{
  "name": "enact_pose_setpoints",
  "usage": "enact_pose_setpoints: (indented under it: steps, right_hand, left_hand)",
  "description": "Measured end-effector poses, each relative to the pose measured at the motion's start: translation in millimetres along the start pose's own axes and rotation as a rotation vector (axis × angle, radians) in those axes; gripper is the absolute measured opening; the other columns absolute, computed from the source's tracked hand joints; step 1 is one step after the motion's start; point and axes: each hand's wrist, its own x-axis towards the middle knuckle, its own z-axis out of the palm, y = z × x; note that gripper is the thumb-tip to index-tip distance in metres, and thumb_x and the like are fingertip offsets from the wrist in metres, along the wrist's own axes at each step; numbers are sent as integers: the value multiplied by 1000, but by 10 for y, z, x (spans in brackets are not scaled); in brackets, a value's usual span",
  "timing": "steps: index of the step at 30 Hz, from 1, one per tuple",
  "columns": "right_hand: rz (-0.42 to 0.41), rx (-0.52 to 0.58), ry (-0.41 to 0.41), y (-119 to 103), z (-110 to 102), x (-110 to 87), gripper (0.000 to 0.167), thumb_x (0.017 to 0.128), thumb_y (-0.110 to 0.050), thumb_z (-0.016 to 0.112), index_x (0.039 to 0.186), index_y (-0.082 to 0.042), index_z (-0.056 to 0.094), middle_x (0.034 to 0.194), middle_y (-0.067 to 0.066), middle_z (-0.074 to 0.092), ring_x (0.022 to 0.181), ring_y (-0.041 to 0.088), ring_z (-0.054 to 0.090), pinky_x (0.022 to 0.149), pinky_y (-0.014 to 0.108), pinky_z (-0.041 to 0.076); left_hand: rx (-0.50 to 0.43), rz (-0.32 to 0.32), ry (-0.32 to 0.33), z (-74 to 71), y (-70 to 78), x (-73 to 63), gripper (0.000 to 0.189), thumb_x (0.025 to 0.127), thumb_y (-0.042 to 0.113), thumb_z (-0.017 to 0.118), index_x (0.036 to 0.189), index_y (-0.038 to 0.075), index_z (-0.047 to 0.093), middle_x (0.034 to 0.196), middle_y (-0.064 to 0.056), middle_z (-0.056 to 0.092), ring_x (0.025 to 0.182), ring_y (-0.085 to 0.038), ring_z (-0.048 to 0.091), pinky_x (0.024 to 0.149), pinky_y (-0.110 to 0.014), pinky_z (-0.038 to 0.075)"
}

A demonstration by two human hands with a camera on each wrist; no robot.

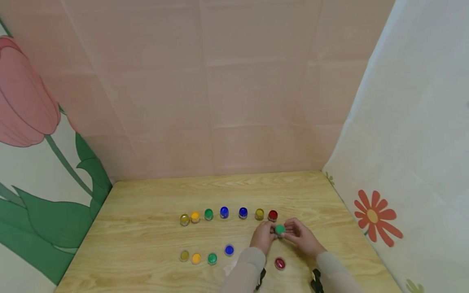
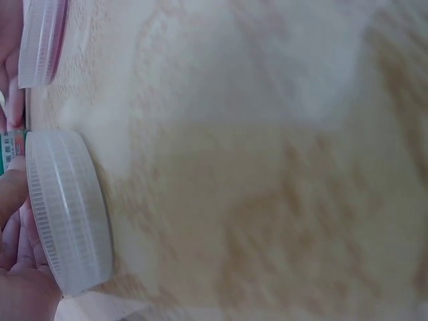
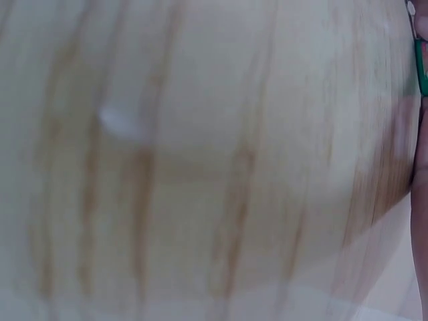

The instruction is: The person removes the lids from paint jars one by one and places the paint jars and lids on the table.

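Observation:
A small green paint jar (image 1: pixel 280 230) is held between both hands over the right part of the table. My left hand (image 1: pixel 263 236) grips it from the left; in the left wrist view the thumb lies against the labelled side of the jar (image 2: pixel 12 150). From the right, my right hand (image 1: pixel 302 237) has its thumb and fingers at the jar. The right wrist view catches only a green sliver of the jar (image 3: pixel 422 67) beside the fingers. Just behind the hands stands a dark red jar (image 1: pixel 272 215). A dark red lid (image 1: pixel 280 263) lies between the forearms.
Along the back row stand more jars, among them a dark blue jar (image 1: pixel 243 213) and a green jar (image 1: pixel 208 214). Nearer lie several round lids, including a blue lid (image 1: pixel 229 250) and a yellow lid (image 1: pixel 196 258). A white cloth (image 1: pixel 414 134) hangs at the right edge.

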Motion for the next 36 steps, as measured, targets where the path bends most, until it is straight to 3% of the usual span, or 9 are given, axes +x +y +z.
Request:
enact_pose_setpoints:
  steps: [4,11,21,26,32,36]
  right_hand:
    - [-20,18,1,21,-11,3,32,92,-12,74,117,1,59,110,19,66,104,17,66,90,23,54]
    - [-68,38,-49,8,-38,-22,29,98,-11,67,123,3,63,123,25,65,111,17,65,92,21,51]
    - [12,40,-46,13,-26,-31,47,97,-18,70,137,4,58,137,27,57,112,6,63,92,20,50]
    - [5,49,-42,26,-19,-6,49,97,-15,70,137,5,53,128,28,61,109,12,65,91,21,52]
    - [-30,71,-16,35,3,-4,35,95,-9,71,123,6,56,117,26,64,104,13,66,90,21,54]
    - [-51,65,-22,47,-1,-11,31,96,-8,69,122,5,59,118,26,65,105,14,66,90,21,53]
  left_hand:
    - [-2,-6,-4,-14,15,5,21,84,8,81,102,10,71,93,1,62,83,-7,59,77,-21,52]
    - [-17,-12,-8,-14,16,0,22,84,7,81,102,10,70,96,-1,63,85,-8,61,78,-21,53]
    - [-16,-55,-37,-31,30,22,21,85,7,80,104,12,70,95,1,62,85,-6,60,78,-22,53]
    - [-10,-41,-25,-29,19,15,21,85,7,80,103,12,70,95,1,62,85,-7,60,78,-22,53]
    - [-11,-19,-10,-31,20,4,20,84,8,81,101,11,70,94,1,62,85,-7,60,78,-21,52]
    - [-8,-27,-16,-27,9,10,20,85,8,81,102,12,70,95,2,62,85,-6,60,79,-21,52]
